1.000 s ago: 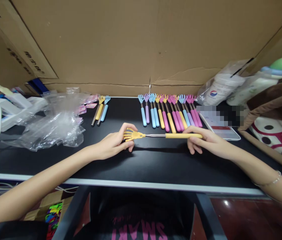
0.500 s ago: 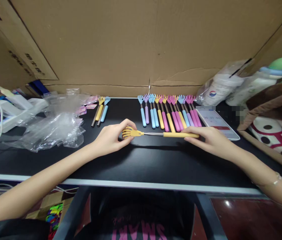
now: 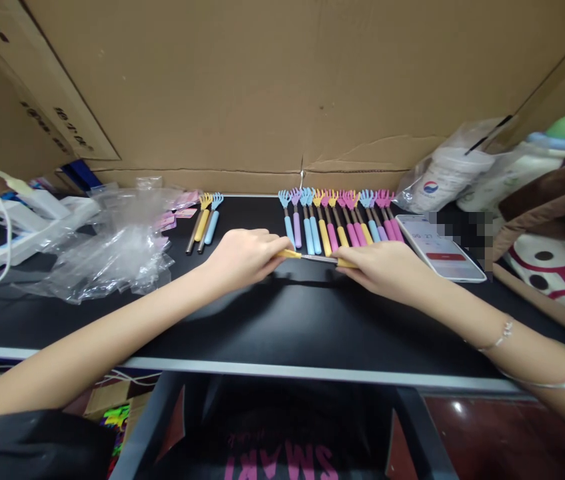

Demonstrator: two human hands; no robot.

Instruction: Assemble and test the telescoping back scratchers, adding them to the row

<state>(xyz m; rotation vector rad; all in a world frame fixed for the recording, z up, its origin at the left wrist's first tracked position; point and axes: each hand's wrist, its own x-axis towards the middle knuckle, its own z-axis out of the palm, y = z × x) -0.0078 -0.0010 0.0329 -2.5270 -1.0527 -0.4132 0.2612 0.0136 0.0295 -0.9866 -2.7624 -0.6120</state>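
A yellow back scratcher (image 3: 318, 258) with a metal shaft is held level above the black table by both hands. My left hand (image 3: 252, 257) is closed around its claw head, which is mostly hidden by the fingers. Around the yellow handle my right hand (image 3: 382, 270) is closed, close to where the shaft enters. Just beyond lies a row of several back scratchers (image 3: 325, 230) in blue, purple, yellow and pink, claws pointing away. Two more, a yellow one (image 3: 203, 220) and a blue one (image 3: 212, 220), lie further left with bare metal rods beside their handles.
Crumpled clear plastic bags (image 3: 117, 253) and a white power strip (image 3: 27, 230) lie at the left. A phone (image 3: 442, 250) lies right of the row, with a bagged white cup (image 3: 445, 177) and a bottle (image 3: 542, 167) behind it. Cardboard (image 3: 262, 80) walls the back.
Both hands have shifted from the ends of the yellow back scratcher to closer together, wrapping more of it. My left hand moved right, my right hand moved left.
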